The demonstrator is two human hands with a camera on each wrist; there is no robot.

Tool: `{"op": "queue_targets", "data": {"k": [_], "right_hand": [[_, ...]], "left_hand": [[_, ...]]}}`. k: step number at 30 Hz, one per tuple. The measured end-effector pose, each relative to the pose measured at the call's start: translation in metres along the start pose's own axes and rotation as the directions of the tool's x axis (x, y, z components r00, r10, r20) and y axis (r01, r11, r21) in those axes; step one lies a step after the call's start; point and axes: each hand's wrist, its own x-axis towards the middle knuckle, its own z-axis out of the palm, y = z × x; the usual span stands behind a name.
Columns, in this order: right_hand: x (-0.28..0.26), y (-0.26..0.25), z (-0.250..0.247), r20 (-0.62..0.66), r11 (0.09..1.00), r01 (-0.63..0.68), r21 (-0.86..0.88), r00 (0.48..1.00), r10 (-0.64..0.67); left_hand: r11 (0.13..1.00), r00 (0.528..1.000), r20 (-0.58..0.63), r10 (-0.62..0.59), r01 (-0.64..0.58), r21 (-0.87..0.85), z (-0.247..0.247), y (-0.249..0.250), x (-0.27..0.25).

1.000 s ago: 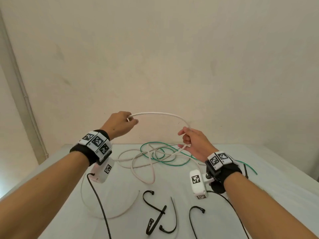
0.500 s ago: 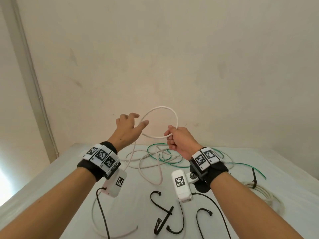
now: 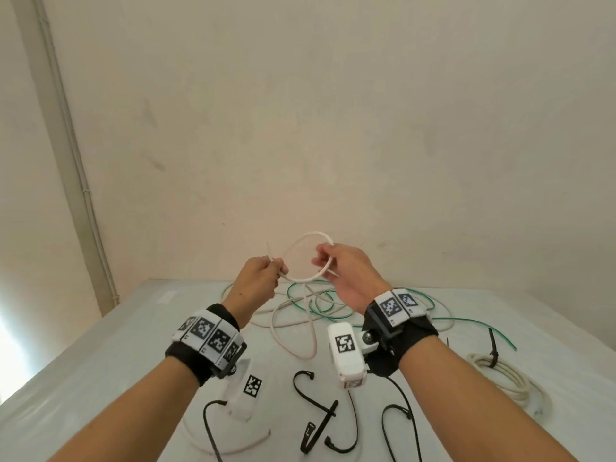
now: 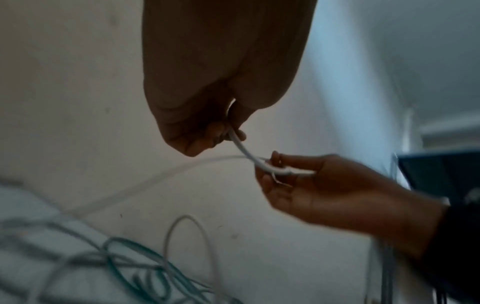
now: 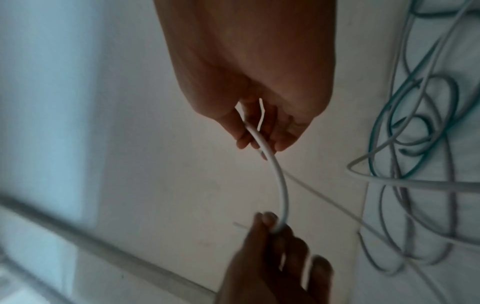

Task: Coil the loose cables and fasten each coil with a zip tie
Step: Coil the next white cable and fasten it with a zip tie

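Note:
A white cable (image 3: 313,233) forms a small loop in the air above the table, between both hands. My left hand (image 3: 278,266) grips the loop's left side, with a short cable end sticking up past it. My right hand (image 3: 321,261) pinches the loop's right side. The left wrist view shows the left fingers (image 4: 218,133) curled round the cable (image 4: 246,152). In the right wrist view the right fingers (image 5: 283,142) pinch the same cable (image 5: 280,185). The rest of it trails down to the table, tangled with a green cable (image 3: 320,305). Several black zip ties (image 3: 316,411) lie near the front.
A cream cable coil (image 3: 500,375) bound with a black zip tie lies at the right of the white table (image 3: 116,345). A bare wall stands close behind the table's far edge. Black wires hang from the two wrist cameras.
Half a second ago my left hand was open and off the cable; now it grips the loop again. The hands have come closer and sit higher in view.

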Motion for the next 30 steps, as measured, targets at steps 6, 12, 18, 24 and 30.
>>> {"op": "queue_targets", "data": {"k": [6, 12, 18, 24, 30], "right_hand": [[-0.011, -0.01, 0.007, 0.113, 0.991, -0.043, -0.127, 0.992, 0.058], [-0.021, -0.019, 0.017, 0.22, 0.872, -0.001, -0.49, 0.967, 0.125], [-0.028, -0.025, 0.013, 0.324, 0.824, 0.1, -0.557, 0.94, 0.104], [-0.019, -0.016, -0.001, 0.304, 0.948, 0.143, -0.284, 0.951, -0.052], [-0.016, -0.012, 0.001, 0.336, 0.958, 0.192, -0.214, 0.935, -0.112]], "left_hand": [[0.868, 0.965, -0.049, 0.257, -0.208, 0.452, -0.007, 0.014, -0.005], [0.795, 0.887, -0.196, 0.418, -0.252, 0.552, -0.01, 0.018, 0.014], [0.885, 0.951, 0.126, 0.283, -0.31, 0.348, -0.02, 0.02, 0.013], [0.991, 0.942, 0.311, 0.127, -0.103, -0.091, -0.026, 0.026, 0.005], [0.968, 0.939, 0.335, 0.071, 0.017, -0.252, -0.021, 0.045, 0.001]]}}
